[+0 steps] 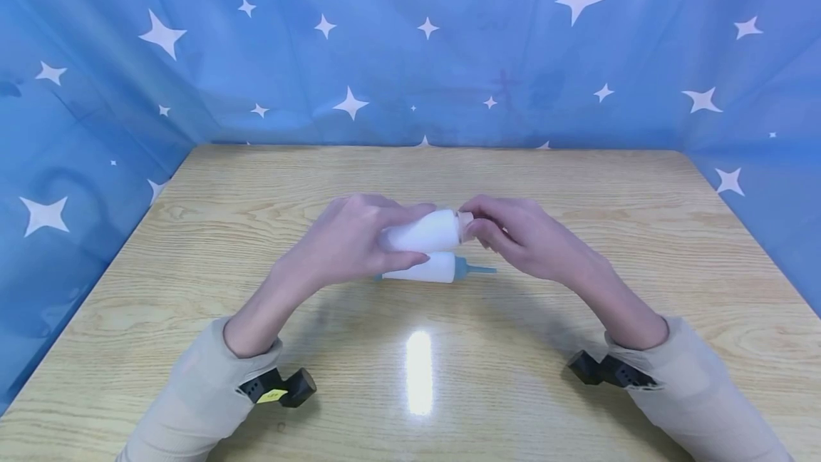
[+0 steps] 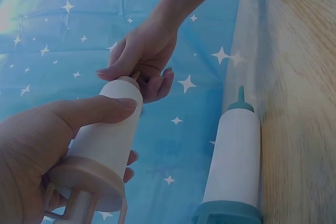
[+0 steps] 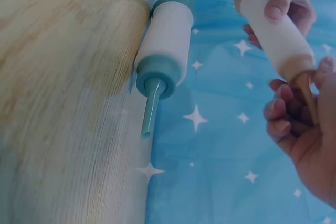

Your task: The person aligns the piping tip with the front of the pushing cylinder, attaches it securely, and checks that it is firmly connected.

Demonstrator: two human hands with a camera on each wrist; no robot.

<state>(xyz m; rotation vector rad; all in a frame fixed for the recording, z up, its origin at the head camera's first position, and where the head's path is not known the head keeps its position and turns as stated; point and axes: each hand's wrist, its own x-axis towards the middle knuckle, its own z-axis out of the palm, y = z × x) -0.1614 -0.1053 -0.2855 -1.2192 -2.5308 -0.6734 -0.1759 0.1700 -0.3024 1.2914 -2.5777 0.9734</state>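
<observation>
A white, syringe-like tube (image 1: 426,232) with a tan collar (image 2: 86,174) and tan nozzle (image 3: 306,95) is held above the table, tilted. My left hand (image 1: 349,241) grips its barrel, thumb along one side and fingers round the other. At the nozzle end, my right hand (image 1: 526,237) pinches the tan cap, its thumb at the cap's edge and its fingers curled about the nozzle. Lying on the table just below is a matching white tube (image 1: 430,268) with a teal nozzle (image 3: 153,106) and teal rear collar (image 2: 228,211); the left hand partly hides it in the head view.
The wooden table (image 1: 321,391) stretches out around both hands. A blue curtain (image 1: 410,48) with white stars hangs behind it and along its sides. Small black cameras (image 1: 298,387) are worn at the sleeve cuffs.
</observation>
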